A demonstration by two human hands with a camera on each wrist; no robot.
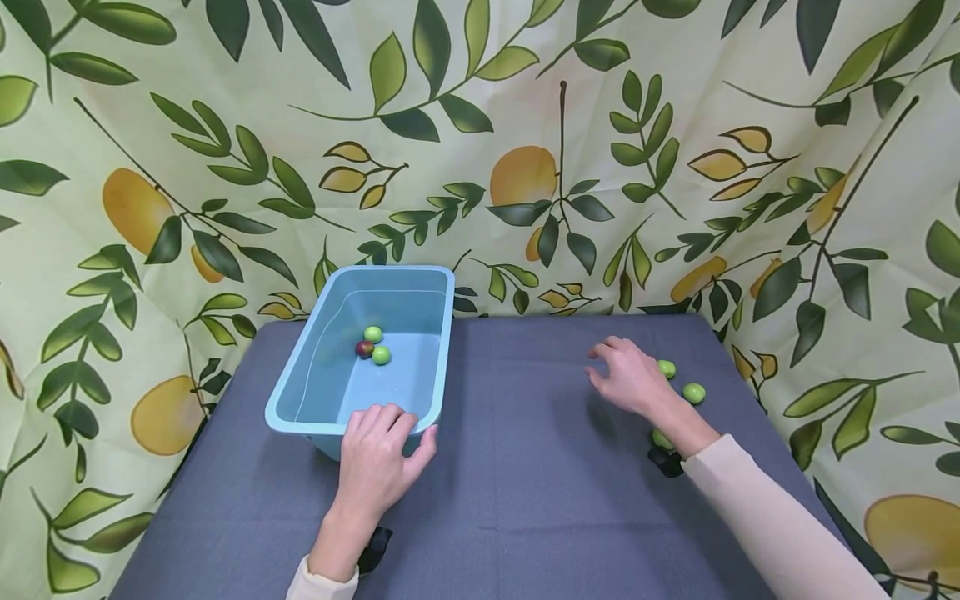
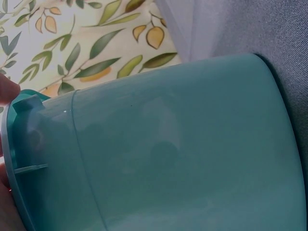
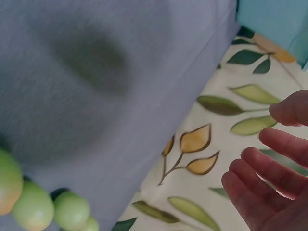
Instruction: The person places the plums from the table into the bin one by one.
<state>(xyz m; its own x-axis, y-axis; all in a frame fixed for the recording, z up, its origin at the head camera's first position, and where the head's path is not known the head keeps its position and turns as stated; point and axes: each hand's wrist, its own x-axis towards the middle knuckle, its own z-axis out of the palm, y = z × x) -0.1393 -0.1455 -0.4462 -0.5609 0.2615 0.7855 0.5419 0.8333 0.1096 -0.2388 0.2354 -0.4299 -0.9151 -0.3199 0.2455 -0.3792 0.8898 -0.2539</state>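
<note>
A light blue plastic tub (image 1: 442, 333) stands on the left of the table. On its floor lie two small round green fruits (image 1: 381, 355) and a dark red one (image 1: 364, 349). My left hand (image 1: 375, 458) holds the tub's near rim, fingers over the edge. In the left wrist view the tub's outer wall (image 2: 183, 144) fills most of the picture, with fingertips at the rim. My right hand (image 1: 630, 375) hovers over the table's right side, fingers apart and slightly bent, holding nothing. Close by are several green fruits (image 1: 693, 392), partly hidden by the arm; they form a row in the right wrist view (image 3: 32, 206).
A dark grey-blue cloth covers the table (image 1: 525, 467). Behind and beside it hangs a leaf-and-fruit patterned backdrop (image 1: 450, 167). A black strap (image 1: 665, 461) shows at the right wrist, and another black piece (image 1: 375, 550) at the left wrist.
</note>
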